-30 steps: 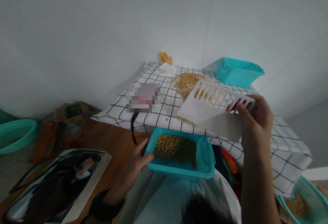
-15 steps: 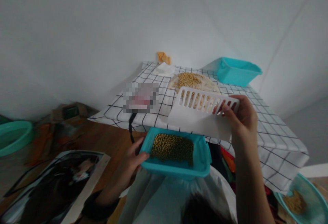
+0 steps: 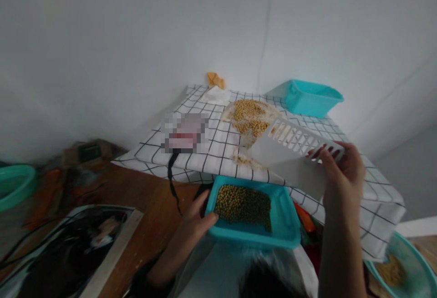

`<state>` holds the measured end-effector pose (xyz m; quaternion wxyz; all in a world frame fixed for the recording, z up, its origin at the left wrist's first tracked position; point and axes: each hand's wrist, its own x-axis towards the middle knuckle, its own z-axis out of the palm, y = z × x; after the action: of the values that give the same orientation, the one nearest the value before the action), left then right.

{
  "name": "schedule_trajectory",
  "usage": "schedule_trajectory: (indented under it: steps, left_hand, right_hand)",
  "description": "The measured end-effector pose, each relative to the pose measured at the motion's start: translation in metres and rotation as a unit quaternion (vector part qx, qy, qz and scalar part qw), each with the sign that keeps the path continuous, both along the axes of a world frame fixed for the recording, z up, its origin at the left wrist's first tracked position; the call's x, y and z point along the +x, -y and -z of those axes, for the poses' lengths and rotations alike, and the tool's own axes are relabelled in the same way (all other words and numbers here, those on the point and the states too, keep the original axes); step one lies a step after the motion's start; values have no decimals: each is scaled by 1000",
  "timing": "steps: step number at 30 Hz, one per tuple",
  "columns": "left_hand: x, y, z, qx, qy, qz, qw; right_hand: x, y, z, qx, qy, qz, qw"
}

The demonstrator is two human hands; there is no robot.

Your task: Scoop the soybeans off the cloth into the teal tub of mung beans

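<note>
My left hand [image 3: 198, 218] grips the left rim of a teal tray [image 3: 288, 218], its thumb over the edge. Inside the tray lies a layer of yellowish beans [image 3: 235, 200], the right part in shadow. My right hand [image 3: 344, 166] holds a white slotted plastic panel [image 3: 290, 159] by its right end, thumb on the near face and fingertips showing through the slots. The panel is tilted above the table's front edge, just behind the tray. Behind it, more beans [image 3: 247, 109] are spread on a clear plastic sheet or bag, which the panel partly covers.
A checked cloth covers the table [image 3: 218, 145]. A teal bin [image 3: 312, 100] stands at its back right; a white tissue [image 3: 215, 95] and an orange wrapper [image 3: 215, 80] lie at the back. A blurred-out object [image 3: 186, 133] sits left. On the floor are teal basins [image 3: 418, 261] and an open box [image 3: 112, 248].
The tray and my left hand have shifted right and slightly down in view. My right hand has moved the panel right, tilting it and uncovering more beans on the table.
</note>
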<state>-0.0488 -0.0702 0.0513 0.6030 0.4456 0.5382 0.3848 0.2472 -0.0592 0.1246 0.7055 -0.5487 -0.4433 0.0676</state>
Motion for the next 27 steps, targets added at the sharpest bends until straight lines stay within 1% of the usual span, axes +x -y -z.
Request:
schedule_trajectory:
  steps: [5,9,11,17,22,25,27]
  left_hand:
    - [2,0,-5,-2,0,6,1000]
    - [3,2,-13,-8,-4,11,1000]
    - [4,3,-14,-6,-2,11,1000]
    - [3,2,-9,-10,-21,7,1000]
    - [3,3,-11,7,4,18,1000]
    - [1,3,-6,5,5,6,1000]
    - [0,3,-2,0,0,9,1000]
  right_hand:
    - [-13,-2,-9,3,-33,-37,999]
    - [-15,-1,-11,-1,-35,-44,998]
    - [-15,0,-11,-4,-32,-48,998]
    - [-17,-2,-15,-19,-8,-46,999]
    - [-19,-3,-19,-12,-4,-58,998]
    - [-21,-1,-21,-15,-2,-61,998]
    - [-22,0,-22,-13,-6,-67,998]
